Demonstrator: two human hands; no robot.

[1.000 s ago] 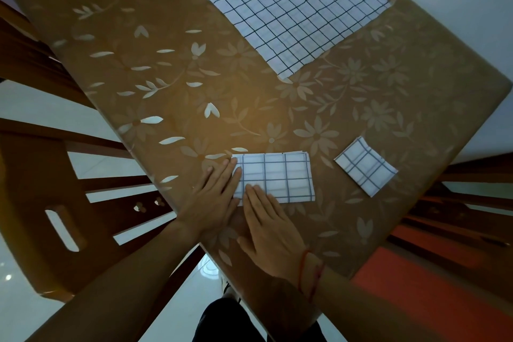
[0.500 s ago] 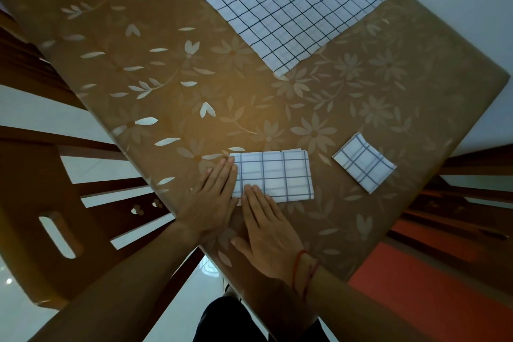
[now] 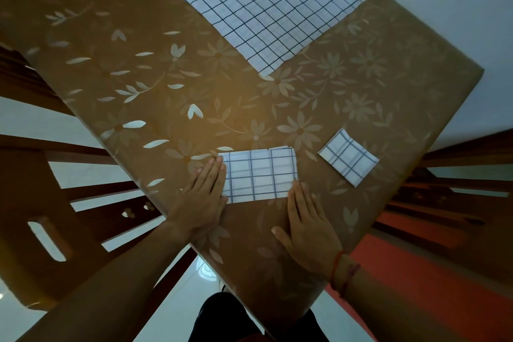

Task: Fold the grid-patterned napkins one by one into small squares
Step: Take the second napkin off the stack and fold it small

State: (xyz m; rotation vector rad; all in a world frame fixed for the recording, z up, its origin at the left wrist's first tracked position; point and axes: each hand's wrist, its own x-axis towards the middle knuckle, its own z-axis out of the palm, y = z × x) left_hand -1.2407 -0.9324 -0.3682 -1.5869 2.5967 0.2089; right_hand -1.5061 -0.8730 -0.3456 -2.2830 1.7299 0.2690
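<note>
Closest to me, my left hand (image 3: 204, 197) lies flat near the table's (image 3: 166, 97) front edge, its fingers straight and held together, holding nothing; the fingertips press down on the left end of the half-folded napkin (image 3: 259, 175). My right hand (image 3: 308, 219) is flat on the table too, with a red string bracelet (image 3: 337, 272) at the wrist. Its fingers are straight and close together, the thumb is spread to the side, and only the fingertips touch the napkin's near right corner. The napkin sits between the two hands as a long rectangle, lying flat on the flowered brown tabletop. To its right, apart from it, lies a small folded square (image 3: 348, 161) turned at an angle. Much farther back, well apart from both, an open napkin (image 3: 273, 8) lies spread flat near the far edge; I cannot tell whether more sheets lie under it. A wooden chair (image 3: 36, 203) stands off to my left beside the table.
</note>
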